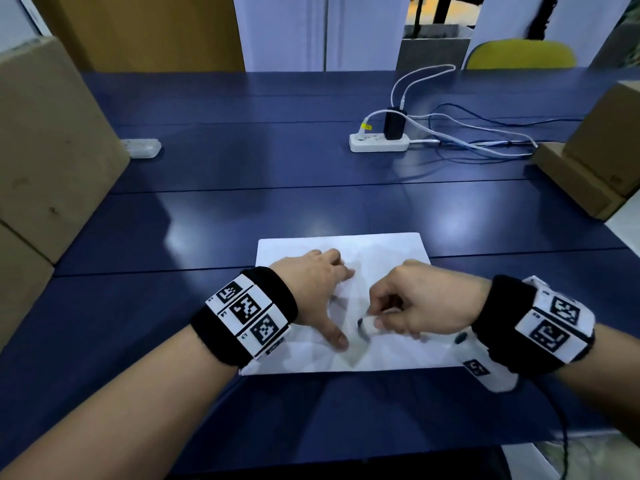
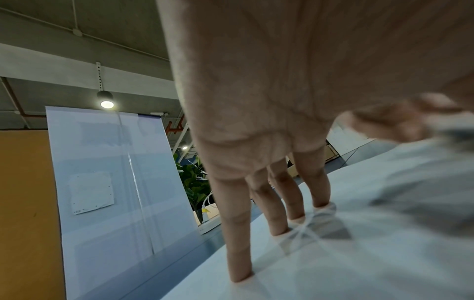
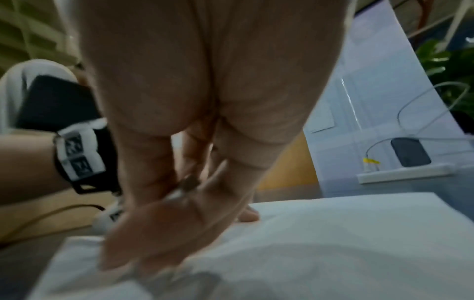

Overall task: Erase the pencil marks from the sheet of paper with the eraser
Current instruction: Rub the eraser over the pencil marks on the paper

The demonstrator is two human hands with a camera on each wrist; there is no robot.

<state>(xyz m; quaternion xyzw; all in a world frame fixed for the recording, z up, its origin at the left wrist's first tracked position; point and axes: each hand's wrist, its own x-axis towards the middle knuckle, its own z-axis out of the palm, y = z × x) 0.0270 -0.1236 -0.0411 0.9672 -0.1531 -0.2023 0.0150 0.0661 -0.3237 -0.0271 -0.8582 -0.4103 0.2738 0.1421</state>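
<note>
A white sheet of paper (image 1: 384, 251) lies on the blue table near its front edge. My left hand (image 1: 313, 289) rests flat on the sheet's left half, its straight fingers (image 2: 238, 243) spread and pressing the paper (image 2: 384, 253) down. My right hand (image 1: 412, 306) is curled over the middle of the sheet and pinches a small white eraser (image 1: 367, 326), its tip against the paper. In the right wrist view the right hand (image 3: 179, 203) is blurred over the paper (image 3: 333, 243). No pencil marks are plain to see.
A white power strip (image 1: 378, 143) with a black charger and trailing cables sits at the back right of the blue table (image 1: 242, 209). Cardboard boxes (image 1: 48, 150) stand at the left, and another box (image 1: 595, 161) at the right. A white remote (image 1: 142, 147) lies at the back left.
</note>
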